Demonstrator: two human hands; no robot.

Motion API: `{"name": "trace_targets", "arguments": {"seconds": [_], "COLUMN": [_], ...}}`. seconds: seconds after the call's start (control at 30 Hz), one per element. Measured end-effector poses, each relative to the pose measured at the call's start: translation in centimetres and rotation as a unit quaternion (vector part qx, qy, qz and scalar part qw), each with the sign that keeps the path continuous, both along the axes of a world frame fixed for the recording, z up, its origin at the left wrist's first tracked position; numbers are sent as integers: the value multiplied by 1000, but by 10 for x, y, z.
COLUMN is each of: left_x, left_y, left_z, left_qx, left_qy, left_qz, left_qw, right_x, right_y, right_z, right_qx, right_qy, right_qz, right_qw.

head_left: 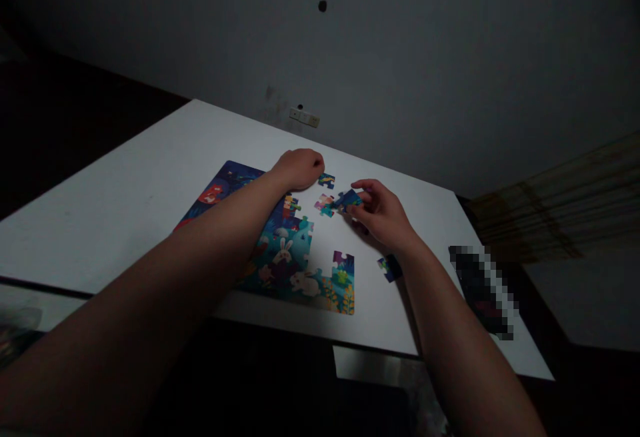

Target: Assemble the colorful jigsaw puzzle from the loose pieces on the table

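A partly assembled jigsaw puzzle [300, 280] with rabbits and plants lies on the white table, and my left forearm hides much of it. My left hand [301, 168] is closed in a fist at the puzzle's far edge; anything inside it is hidden. Right beside that fist is a loose puzzle piece [327, 180]. My right hand [381, 213] pinches a dark blue puzzle piece [349, 201] between thumb and fingers, tilted above the table. Close to it lies a pink and teal piece [325, 204]. Another dark piece [389, 268] sits partly behind my right forearm.
The white table [125, 184] stands near a grey wall with a socket strip [304, 117]. A dark, pixelated object [481, 290] lies at the table's right side. Patterned curtain-like fabric [555, 207] hangs beyond the right edge.
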State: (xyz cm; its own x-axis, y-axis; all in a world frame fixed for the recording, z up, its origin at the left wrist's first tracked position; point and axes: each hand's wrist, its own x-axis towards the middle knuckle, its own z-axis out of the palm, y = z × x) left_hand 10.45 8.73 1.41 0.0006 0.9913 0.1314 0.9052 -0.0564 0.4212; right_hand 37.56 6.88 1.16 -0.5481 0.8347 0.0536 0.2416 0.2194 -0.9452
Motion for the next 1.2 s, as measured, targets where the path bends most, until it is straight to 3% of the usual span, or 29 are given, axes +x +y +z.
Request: {"name": "trace_targets", "arguments": {"seconds": [0.17, 0.3, 0.5, 0.77, 0.87, 0.93, 1.03, 1.1, 1.2], "left_x": [0, -1, -1, -1, -2, -4, -11, -20, -35], "left_y": [-1, 1, 2, 0, 5, 11, 20, 24, 24], "left_z": [2, -1, -3, -3, -8, -11, -13, -11, -7], "left_qx": [-2, 3, 7, 11, 19, 28, 60, 87, 98], "left_qy": [-4, -8, -6, -5, -43, -130, -358, -505, -659], "left_qz": [2, -2, -2, -2, -3, -2, 27, 66, 103], "left_qw": [1000, 1000, 1000, 1000, 999, 991, 931, 856, 739], "right_x": [-2, -6, -21, -12, -12, -15, -20, -21, -17], "right_y": [-1, -3, -11, -1, -2, -5, -8, -9, -7], "right_z": [0, -2, -9, -6, -7, -8, -9, -8, -6], "right_qx": [-17, 34, 69, 208, 198, 187, 173, 175, 210], "right_qy": [-13, -13, 2, -124, -91, -49, -32, -55, -85], "right_qz": [-4, -11, 64, -8, -12, 5, 55, 74, 50], "right_qw": [1000, 999, 996, 970, 976, 981, 983, 980, 973]}}
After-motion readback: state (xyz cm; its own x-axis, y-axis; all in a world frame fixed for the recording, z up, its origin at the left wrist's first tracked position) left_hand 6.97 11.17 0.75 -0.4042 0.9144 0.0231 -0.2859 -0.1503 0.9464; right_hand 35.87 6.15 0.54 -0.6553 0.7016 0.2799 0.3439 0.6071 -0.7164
